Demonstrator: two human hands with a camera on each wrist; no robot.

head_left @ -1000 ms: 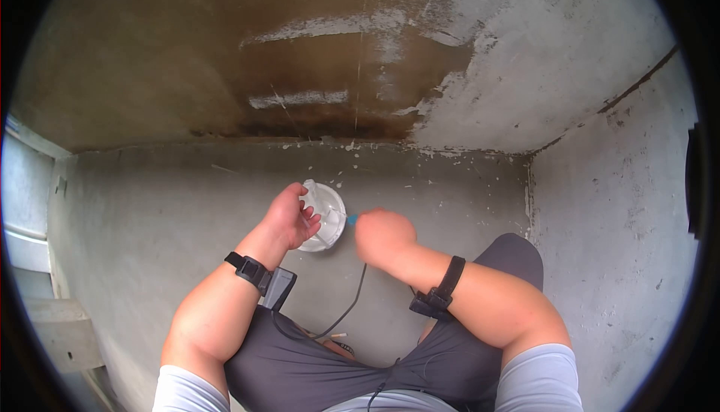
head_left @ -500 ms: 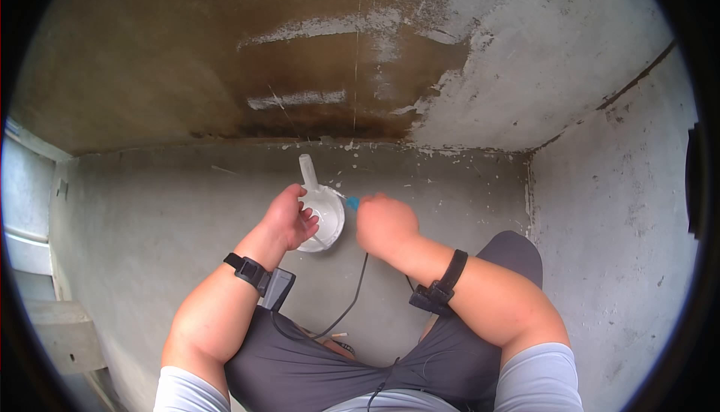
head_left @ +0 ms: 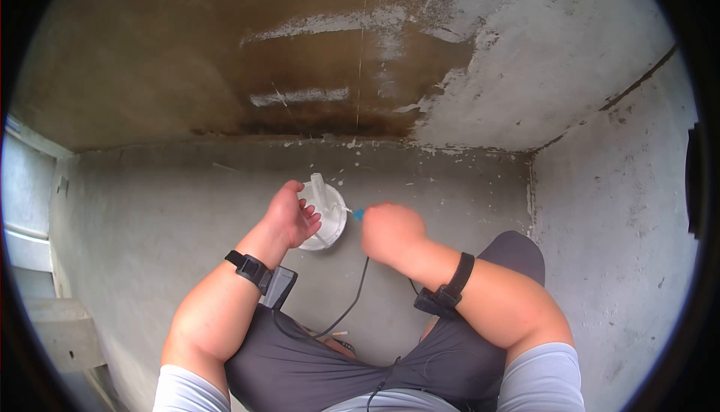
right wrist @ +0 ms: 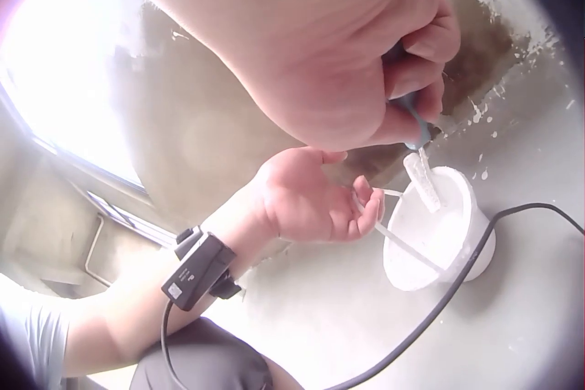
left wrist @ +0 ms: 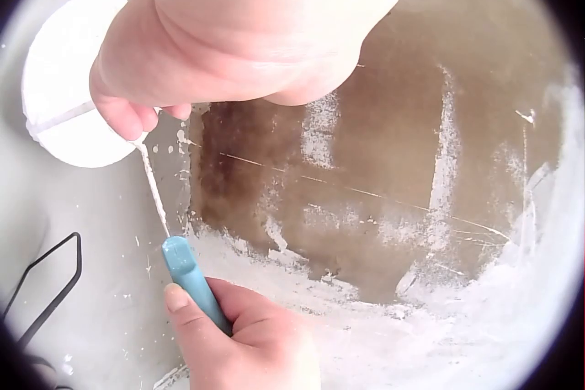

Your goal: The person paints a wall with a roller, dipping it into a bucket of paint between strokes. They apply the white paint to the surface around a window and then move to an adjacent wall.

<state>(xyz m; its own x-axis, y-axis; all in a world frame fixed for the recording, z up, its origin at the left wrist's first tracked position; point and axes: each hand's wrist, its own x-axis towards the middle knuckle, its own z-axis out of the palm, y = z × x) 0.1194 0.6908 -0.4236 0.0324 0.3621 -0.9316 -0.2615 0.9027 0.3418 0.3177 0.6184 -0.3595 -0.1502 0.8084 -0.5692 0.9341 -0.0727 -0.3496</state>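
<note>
In the head view my left hand (head_left: pixel 290 217) holds a small white bucket (head_left: pixel 336 233) by its white handle (right wrist: pixel 407 245), which runs through my curled fingers. White paint coats the bucket's inside. Just to the right, my right hand (head_left: pixel 392 232) grips the blue handle (left wrist: pixel 194 278) of a small paint roller, with the thumb laid along it. A thin metal rod (left wrist: pixel 154 191), coated white, leads from the handle toward the bucket. The roller's white sleeve (head_left: pixel 319 191) overlaps the bucket's far side, one end sticking up past the rim. Its lower end is inside the bucket.
Ahead stands a wall (head_left: pixel 187 59) with a brown area, white streaks and a patchy pale part. White splatters mark the grey floor (head_left: pixel 427 187). A black cable (head_left: pixel 361 284) hangs between my arms. Another wall (head_left: pixel 607 224) rises at the right, near my knee.
The roller sleeve moved out past the bucket's far rim half a second ago and has come back over the bucket. My right hand shifted slightly right and down; the left hand stayed nearly still.
</note>
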